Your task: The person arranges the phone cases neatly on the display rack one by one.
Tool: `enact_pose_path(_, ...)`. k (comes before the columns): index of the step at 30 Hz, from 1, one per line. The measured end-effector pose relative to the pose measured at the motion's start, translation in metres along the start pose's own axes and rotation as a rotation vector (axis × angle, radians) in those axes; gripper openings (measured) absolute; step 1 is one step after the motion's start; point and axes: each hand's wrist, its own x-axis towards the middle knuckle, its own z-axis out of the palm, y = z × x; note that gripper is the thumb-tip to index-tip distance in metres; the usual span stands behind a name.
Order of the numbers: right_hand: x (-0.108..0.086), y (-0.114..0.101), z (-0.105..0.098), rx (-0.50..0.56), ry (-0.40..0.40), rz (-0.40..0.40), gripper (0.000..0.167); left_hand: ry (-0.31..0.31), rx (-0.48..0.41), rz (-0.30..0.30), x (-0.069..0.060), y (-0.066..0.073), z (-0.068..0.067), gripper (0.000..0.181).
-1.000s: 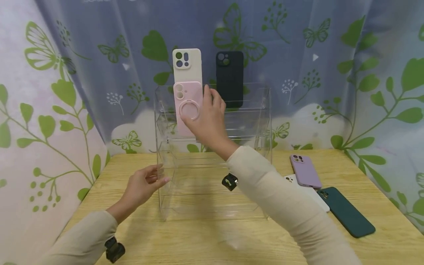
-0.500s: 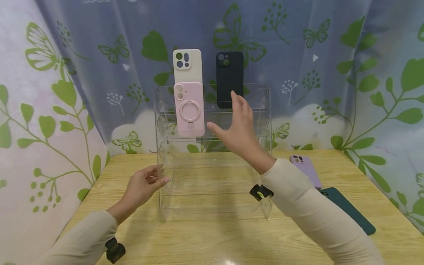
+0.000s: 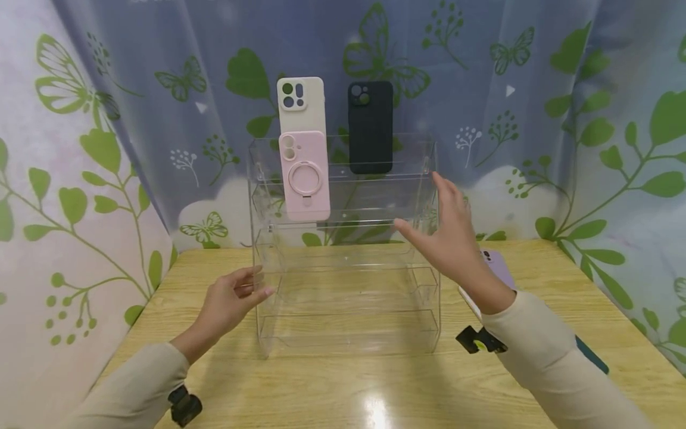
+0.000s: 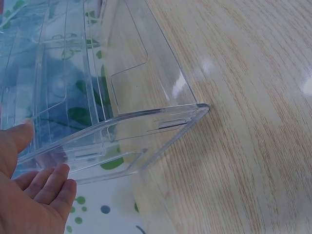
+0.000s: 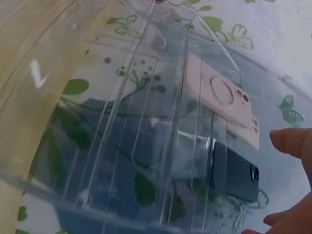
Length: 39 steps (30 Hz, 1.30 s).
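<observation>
A clear tiered display stand (image 3: 348, 342) stands on the wooden table. My left hand (image 3: 227, 301) holds its left side panel, thumb on one face and fingers on the other. On the top tier, a cream phone case (image 3: 302, 116) leans at the left and a black phone case (image 3: 371, 131) at the right. One tier lower, a pink phone case (image 3: 306, 205) with a ring overlaps the cream case's lower part. My right hand (image 3: 450, 238), fingers spread, holds nothing beside the stand's right side. The right wrist view also shows the pink case (image 5: 197, 73).
Right of the stand, a purple phone case (image 3: 501, 268), a white case (image 3: 470, 302) and a dark green case (image 3: 592, 356) lie on the table (image 3: 332, 393), partly hidden by my right arm. A patterned curtain (image 3: 482, 119) hangs behind.
My right hand has let go of the pink case and moved right, past the black case, to the stand's right side. The pink case stays on its tier. My left hand keeps its place.
</observation>
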Motion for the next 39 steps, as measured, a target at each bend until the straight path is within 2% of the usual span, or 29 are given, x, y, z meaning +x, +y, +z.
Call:
enact_pose_path(6, -0.015, 0.024, -0.019, 0.003, 0.033, 0.078, 0.093, -0.002, -0.011, 0.022, 0.001, -0.003, 0.000, 0.062)
enact_pose_path(10, -0.025, 0.047, -0.031, -0.002, 0.055, 0.102, 0.092, -0.005, -0.009, 0.014, 0.002, -0.003, 0.000, 0.062)
enact_pose_path(13, -0.033, 0.067, -0.038, -0.028, 0.067, 0.108, 0.091, -0.004, 0.004, 0.011, 0.001, -0.002, -0.001, 0.062)
enact_pose_path(21, -0.054, 0.128, -0.051, -0.086, 0.038, 0.218, 0.092, -0.001, -0.030, 0.015, 0.002, -0.001, -0.001, 0.062)
enact_pose_path(29, -0.073, 0.202, -0.060, -0.188, -0.084, 0.243, 0.092, 0.008, -0.017, 0.010, -0.001, -0.001, 0.001, 0.061)
enact_pose_path(34, -0.086, 0.245, -0.063, -0.263, -0.124, 0.255, 0.096, 0.009, -0.012, 0.025, 0.000, -0.003, 0.002, 0.059)
enact_pose_path(39, -0.093, 0.276, -0.068, -0.319, -0.267, 0.316, 0.101, 0.007, -0.013, 0.037, 0.001, -0.004, 0.001, 0.058)
